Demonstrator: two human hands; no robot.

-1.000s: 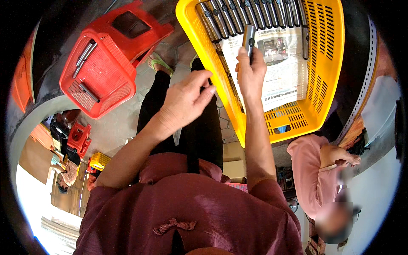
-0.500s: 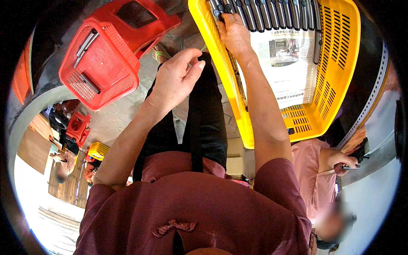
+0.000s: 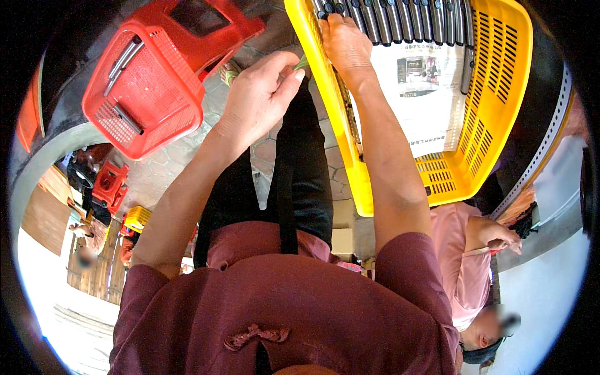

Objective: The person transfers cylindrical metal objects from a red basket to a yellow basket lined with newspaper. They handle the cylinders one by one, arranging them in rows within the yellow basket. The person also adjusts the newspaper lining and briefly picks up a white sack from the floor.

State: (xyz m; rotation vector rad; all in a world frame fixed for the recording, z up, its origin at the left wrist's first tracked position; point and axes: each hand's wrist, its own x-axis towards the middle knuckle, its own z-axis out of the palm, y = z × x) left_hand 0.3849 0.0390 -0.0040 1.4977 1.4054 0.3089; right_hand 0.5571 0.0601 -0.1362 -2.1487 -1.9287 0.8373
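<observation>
My right hand (image 3: 347, 51) reaches into the yellow basket (image 3: 365, 187), its fingers closed at a dark metallic tube (image 3: 324, 9) at the left end of a row. Several more such shiny tubes (image 3: 409, 24) lie side by side along the basket's far end, on printed paper (image 3: 437, 119). Another tube (image 3: 467, 75) lies along the right wall. My left hand (image 3: 262, 94) hovers left of the basket over my legs, fingers curled and thumb near the index finger. Its palm side is hidden, so what it holds, if anything, cannot be seen.
At the far left a red basket (image 3: 197, 115) rests against a red plastic stool (image 3: 240, 31), with a few dark tubes (image 3: 128, 119) inside. A co-worker in pink (image 3: 459, 250) sits at the lower right, a hand (image 3: 500, 236) extended. Other people and baskets show at the left.
My left hand has shifted slightly right and up. My right hand stays by the row's left end. The co-worker's hand has opened, and the thin thing seen in it before no longer shows.
</observation>
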